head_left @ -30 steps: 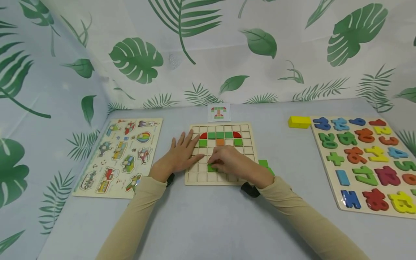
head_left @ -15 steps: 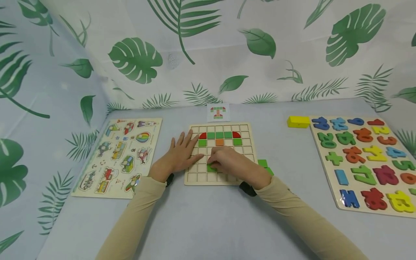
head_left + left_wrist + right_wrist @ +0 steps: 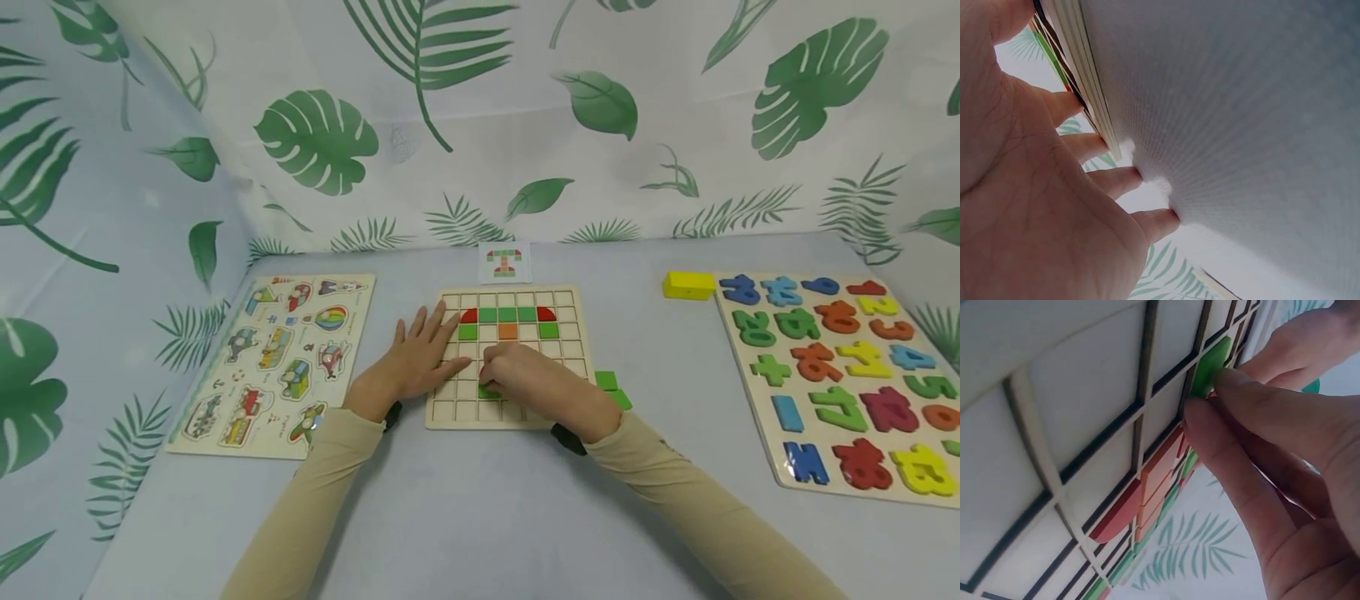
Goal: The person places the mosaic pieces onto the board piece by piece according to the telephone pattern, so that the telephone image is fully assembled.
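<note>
A wooden grid board lies in front of me, with red, green and orange tiles set in its cells. My left hand rests spread out at the board's left edge; in the left wrist view its straight fingers reach to the board's side and the tabletop. My right hand is over the lower middle of the grid, thumb and forefinger pinching a green square tile at a cell. In the right wrist view a red rounded tile and orange tiles sit further along. The hand covers the grid's centre in the head view.
A pattern card lies behind the board. Loose green tiles are at its right edge. A vehicle puzzle board lies left; a number puzzle board and a yellow block lie right. A leaf-print cloth stands behind.
The right hand has shifted slightly at the green tile, and a bit of red now shows just above that tile. The left hand stays in place.
</note>
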`<state>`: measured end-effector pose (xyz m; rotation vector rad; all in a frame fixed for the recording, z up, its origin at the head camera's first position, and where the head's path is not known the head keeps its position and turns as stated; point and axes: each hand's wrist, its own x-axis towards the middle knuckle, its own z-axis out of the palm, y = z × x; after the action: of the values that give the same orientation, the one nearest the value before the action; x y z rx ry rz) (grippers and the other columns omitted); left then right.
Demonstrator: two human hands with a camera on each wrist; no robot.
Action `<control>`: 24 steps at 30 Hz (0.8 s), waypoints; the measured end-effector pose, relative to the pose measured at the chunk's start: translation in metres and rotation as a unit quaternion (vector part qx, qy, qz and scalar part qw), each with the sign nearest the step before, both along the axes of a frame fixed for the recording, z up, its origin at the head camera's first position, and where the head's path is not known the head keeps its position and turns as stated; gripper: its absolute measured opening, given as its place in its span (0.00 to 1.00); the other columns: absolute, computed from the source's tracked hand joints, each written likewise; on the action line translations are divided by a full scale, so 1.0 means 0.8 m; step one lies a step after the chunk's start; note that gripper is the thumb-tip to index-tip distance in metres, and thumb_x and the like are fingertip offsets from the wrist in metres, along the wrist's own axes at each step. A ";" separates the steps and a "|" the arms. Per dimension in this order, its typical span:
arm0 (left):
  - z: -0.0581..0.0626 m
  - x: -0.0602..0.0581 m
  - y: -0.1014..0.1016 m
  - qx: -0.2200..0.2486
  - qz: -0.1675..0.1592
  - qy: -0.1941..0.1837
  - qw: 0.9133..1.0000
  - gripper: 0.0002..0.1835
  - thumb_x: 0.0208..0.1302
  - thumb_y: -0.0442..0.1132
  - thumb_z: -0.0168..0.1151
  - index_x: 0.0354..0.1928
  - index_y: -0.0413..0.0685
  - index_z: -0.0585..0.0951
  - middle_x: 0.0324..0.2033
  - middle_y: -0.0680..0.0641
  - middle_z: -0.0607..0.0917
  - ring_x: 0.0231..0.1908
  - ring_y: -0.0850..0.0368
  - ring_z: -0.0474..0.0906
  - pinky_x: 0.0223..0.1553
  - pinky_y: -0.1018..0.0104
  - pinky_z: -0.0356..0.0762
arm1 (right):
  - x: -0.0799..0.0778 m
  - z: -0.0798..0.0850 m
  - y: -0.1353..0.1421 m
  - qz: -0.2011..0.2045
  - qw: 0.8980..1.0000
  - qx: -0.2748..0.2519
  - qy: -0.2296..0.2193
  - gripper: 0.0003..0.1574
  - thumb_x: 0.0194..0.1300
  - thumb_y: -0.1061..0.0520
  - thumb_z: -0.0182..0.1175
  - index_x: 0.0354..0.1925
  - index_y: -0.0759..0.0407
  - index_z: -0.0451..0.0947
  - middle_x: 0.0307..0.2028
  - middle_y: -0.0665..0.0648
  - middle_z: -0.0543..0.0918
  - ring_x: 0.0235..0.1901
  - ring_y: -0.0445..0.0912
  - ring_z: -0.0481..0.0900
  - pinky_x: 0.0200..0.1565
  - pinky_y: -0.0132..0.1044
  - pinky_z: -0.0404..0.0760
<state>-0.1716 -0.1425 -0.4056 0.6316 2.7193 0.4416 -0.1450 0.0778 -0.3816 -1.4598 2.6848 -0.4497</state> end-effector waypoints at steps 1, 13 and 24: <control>0.000 0.000 0.000 0.000 0.000 -0.002 1.000 0.43 0.82 0.59 0.48 0.85 0.43 0.47 0.83 0.36 0.39 0.81 0.32 0.32 0.75 0.29 0.32 | 0.000 0.000 0.000 0.003 1.000 0.001 0.001 0.05 0.64 0.68 0.72 0.32 0.61 0.90 0.27 0.51 0.81 0.29 0.40 0.76 0.34 0.27 0.77; -0.001 0.001 0.001 -0.006 0.004 -0.005 1.000 0.44 0.82 0.60 0.48 0.85 0.44 0.47 0.83 0.37 0.39 0.81 0.33 0.31 0.75 0.30 0.31 | -0.003 0.009 0.029 0.032 0.994 -0.023 -0.105 0.08 0.68 0.69 0.67 0.44 0.66 0.89 0.42 0.57 0.87 0.43 0.48 0.84 0.47 0.38 0.84; -0.007 -0.002 -0.001 0.008 -0.002 0.004 1.000 0.43 0.82 0.58 0.48 0.85 0.42 0.47 0.83 0.36 0.39 0.81 0.32 0.31 0.76 0.30 0.31 | -0.018 0.039 0.116 -0.068 0.984 -0.008 -0.162 0.16 0.66 0.67 0.70 0.52 0.65 0.88 0.49 0.57 0.88 0.50 0.53 0.85 0.54 0.52 0.84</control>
<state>-0.1729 -0.1437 -0.4109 0.6441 2.7240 0.4618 -0.1598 0.1708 -0.3502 -1.0978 2.5299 -0.6546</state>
